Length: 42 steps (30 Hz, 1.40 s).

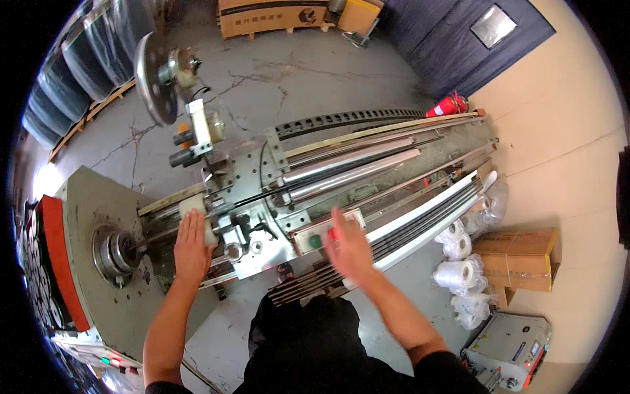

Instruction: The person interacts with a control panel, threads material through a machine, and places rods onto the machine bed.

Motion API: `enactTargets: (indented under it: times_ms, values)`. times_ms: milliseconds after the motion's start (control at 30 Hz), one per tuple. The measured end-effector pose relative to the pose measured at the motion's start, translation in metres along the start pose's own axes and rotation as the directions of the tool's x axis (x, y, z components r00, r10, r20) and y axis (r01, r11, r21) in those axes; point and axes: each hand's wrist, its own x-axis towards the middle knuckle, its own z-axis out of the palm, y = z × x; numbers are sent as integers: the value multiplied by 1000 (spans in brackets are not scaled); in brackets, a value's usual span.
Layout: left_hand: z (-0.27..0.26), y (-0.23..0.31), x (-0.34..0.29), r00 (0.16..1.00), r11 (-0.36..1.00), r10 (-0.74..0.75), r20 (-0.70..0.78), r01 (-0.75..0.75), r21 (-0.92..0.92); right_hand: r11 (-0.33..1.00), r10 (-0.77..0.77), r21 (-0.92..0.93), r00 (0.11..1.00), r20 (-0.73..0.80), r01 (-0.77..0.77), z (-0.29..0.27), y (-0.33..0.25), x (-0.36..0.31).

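Nearest to us, at the bottom centre of the frame, we see the wearer's black clothing, with a bundle of dark rods lying just above it. The right hand, motion-blurred at centre, is over the right part of a small control panel; its fingers look loosely extended and released, near the red button, though we cannot tell whether they touch it. The green button shows beside it. Left of centre, the left hand lies against a whitish block on the machine, fingers straight and together, thumb to the right; we cannot tell whether they grasp it or only rest there. Right of the panel, a long white tray slants up-right, holding more dark rods. Past the hands we note a drilled metal plate in mid-frame, a round chuck on a grey housing at left, and two steel bars running up-right. A steel disc stands at upper left, and a black cable chain curves along the machine's far side toward a red fire extinguisher. Plastic-wrapped rolls and a cardboard box sit at right. Farthest, we record a dark door at upper right and a large carton at the top edge.
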Motion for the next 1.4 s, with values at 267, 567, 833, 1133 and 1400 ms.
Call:
enactTargets:
  times_ms: [267, 567, 833, 1133, 1400]
  values:
    - [6, 4, 12, 1000, 1000, -15, -19, 15, 18, 894, 430, -122, 902, -39, -431, -104, 361, 171]
    - [-25, 13, 1, 969, 980, -197, -148, 195, -33, 899, 407, -295, 869, 282, -325, -71, 477, 214]
    - [-1, -60, 28, 938, 937, -342, 54, 335, 100, 923, 346, -237, 922, 173, -302, -78, 504, 194]
    - [-13, -84, 13, 938, 939, -339, 74, 332, 93, 941, 323, -176, 922, 213, -289, -79, 501, 199]
    - [-28, -90, 9, 913, 922, -387, 128, 379, 81, 926, 350, -232, 905, 241, -297, -84, 488, 201]
